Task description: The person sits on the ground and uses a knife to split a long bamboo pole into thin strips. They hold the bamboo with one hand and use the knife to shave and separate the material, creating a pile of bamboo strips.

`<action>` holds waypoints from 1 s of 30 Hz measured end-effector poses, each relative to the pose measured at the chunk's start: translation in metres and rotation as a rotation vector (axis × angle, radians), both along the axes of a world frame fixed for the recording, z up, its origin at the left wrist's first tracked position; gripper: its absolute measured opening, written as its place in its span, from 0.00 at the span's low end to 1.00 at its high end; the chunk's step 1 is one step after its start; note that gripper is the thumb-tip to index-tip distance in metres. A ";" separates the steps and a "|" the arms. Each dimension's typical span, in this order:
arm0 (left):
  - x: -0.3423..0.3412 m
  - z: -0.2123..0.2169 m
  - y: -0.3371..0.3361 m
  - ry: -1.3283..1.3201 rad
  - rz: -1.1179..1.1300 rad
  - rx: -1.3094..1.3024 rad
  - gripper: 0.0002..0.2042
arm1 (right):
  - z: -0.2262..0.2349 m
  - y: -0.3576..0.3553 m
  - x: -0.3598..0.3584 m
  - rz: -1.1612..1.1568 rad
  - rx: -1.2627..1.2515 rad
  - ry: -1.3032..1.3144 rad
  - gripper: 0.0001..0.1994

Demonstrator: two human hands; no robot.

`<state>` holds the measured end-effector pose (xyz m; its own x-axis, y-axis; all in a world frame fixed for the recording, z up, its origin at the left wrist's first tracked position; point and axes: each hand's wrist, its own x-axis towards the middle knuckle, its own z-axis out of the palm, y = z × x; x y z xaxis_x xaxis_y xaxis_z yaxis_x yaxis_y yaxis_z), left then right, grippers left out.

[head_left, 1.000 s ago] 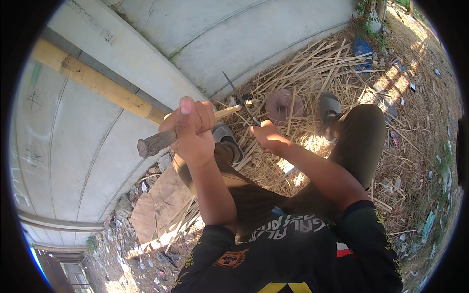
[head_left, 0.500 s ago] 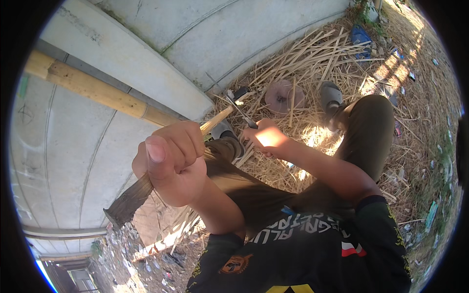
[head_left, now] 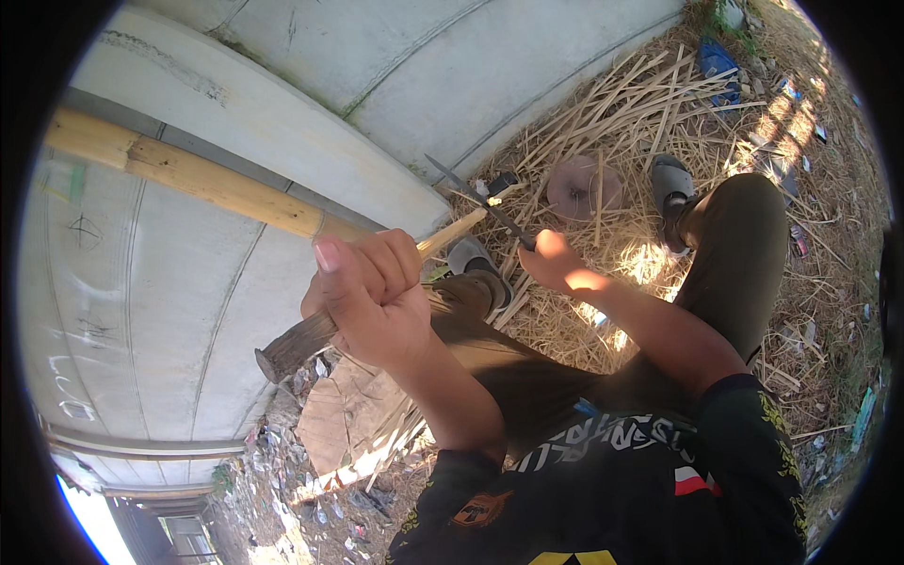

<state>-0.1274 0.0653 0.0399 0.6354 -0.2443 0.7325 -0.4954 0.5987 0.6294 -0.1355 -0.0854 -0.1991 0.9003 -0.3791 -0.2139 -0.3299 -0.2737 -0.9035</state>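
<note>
My left hand [head_left: 372, 297] is closed in a fist around a wooden stick [head_left: 299, 347], thumb pointing up. The stick's weathered dark end juts out at the lower left of the fist. Its other end, a pale, shaved, tapering tip [head_left: 455, 232], extends up and to the right. In my right hand [head_left: 556, 266] is a knife [head_left: 511, 224], gripped by its dark handle. The blade lies across the stick's pale tip and points up and left towards the wall. The right fingers' undersides are hidden.
A thick bamboo pole [head_left: 202, 181] lies along the concrete wall [head_left: 443, 66] at left. Between my sandalled feet sits a round stone-like disc [head_left: 584, 186], with a pile of thin strips [head_left: 603, 118] beyond. A brown flat sheet [head_left: 344, 419] lies lower left. Straw and litter cover the ground.
The whole view has shifted, so the scene sits farther right. The knife blade has turned and now reaches farther past the stick's tip. Both hands keep their grips.
</note>
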 end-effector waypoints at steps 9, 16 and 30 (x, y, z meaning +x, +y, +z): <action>0.002 0.007 0.002 -0.041 -0.059 0.070 0.26 | 0.043 0.020 -0.017 0.038 0.145 0.028 0.15; 0.002 0.005 -0.003 0.085 -0.113 0.061 0.28 | 0.123 0.029 -0.043 0.256 -0.042 -0.234 0.15; 0.006 -0.005 -0.013 -0.073 -0.173 0.232 0.24 | -0.010 -0.015 0.009 0.004 0.658 0.078 0.10</action>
